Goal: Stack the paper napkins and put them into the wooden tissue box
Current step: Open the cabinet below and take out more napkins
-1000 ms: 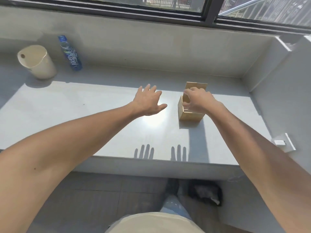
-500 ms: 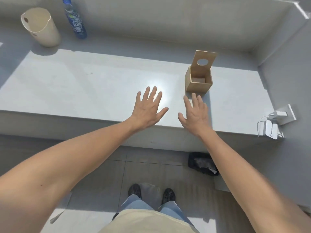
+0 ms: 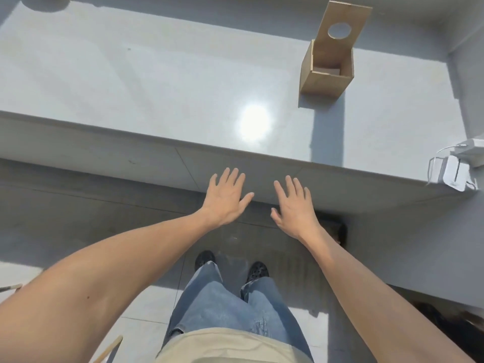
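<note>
Both hands withdrawn off ledge (image 3: 131, 82), left hand (image 3: 227, 199), right hand (image 3: 294, 205), grips empty, splayed, square wooden tissue box (image 3: 326, 81) lid up

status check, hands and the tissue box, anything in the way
Left hand and right hand open, empty, short of the ledge. Wooden tissue box on ledge, lid up. No napkins in view. Nothing in the way.

Two empty hands (image 3: 226, 197) (image 3: 295, 205), one wooden tissue box (image 3: 326, 79), one grey ledge (image 3: 131, 82), two dark shoes (image 3: 204, 258) (image 3: 258, 271)
</note>
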